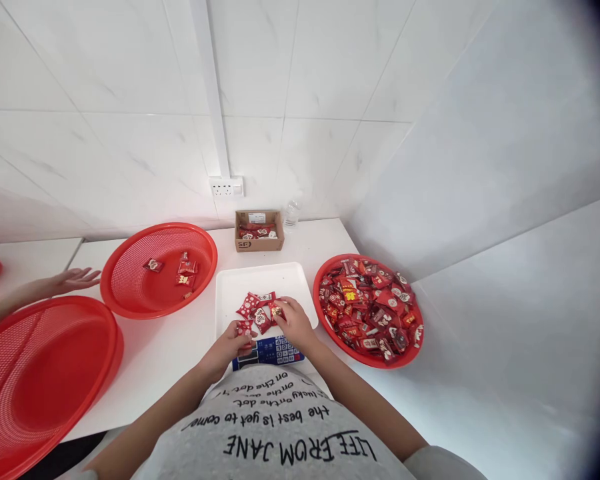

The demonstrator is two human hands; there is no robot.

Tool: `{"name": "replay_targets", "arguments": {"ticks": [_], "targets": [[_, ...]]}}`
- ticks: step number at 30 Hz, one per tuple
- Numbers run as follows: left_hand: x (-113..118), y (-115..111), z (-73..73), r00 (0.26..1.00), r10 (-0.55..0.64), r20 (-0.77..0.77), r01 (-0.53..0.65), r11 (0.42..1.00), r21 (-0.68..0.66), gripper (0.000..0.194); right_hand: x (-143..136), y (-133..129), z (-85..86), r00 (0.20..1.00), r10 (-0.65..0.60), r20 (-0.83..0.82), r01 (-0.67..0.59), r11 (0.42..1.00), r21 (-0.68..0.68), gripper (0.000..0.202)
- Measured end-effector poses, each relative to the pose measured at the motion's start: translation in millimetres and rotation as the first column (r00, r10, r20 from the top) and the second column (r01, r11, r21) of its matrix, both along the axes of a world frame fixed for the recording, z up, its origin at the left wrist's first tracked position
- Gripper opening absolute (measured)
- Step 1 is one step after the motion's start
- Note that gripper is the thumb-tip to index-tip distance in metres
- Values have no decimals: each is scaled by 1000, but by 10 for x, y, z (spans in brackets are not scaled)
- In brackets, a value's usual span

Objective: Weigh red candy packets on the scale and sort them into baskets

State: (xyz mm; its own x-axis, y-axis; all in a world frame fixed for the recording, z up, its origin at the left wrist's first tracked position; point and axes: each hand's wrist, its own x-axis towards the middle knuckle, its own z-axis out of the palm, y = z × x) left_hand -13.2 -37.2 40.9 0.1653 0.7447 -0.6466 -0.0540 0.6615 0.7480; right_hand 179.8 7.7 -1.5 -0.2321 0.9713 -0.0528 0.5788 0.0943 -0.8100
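Several red wrapped candies (261, 319) lie in a loose group on the white tray (235, 279) of a scale with a blue keypad (280, 350). At the tray's near left edge, my left hand (233, 345) has its fingers closed round a red dotted packet (245, 327). On the group's right side my right hand (294, 320) pinches a red and gold packet (278, 311). A round red basket (320, 313) heaped with similar packets stands to the right of the scale.
A red basket (130, 257) with several packets stands at the left, and stacked red baskets (45, 380) nearer. Another person's open hand (77, 280) reaches between them. A small cardboard box (260, 245) of packets and a clear plastic container (293, 212) stand by the wall.
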Motion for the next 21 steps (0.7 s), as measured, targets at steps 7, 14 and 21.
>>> {"name": "replay_targets", "arguments": {"ticks": [7, 14, 21], "targets": [[279, 15, 98, 940, -333, 76, 316, 932, 176, 39, -38, -346, 264, 779, -90, -621, -323, 791, -519, 54], [405, 142, -43, 904, -318, -288, 406, 850, 335, 27, 120, -376, 191, 728, -351, -589, -89, 803, -589, 46], [73, 377, -235, 556, -140, -819, 644, 695, 319, 39, 944, -189, -64, 693, -688, -215, 626, 722, -295, 49]]}}
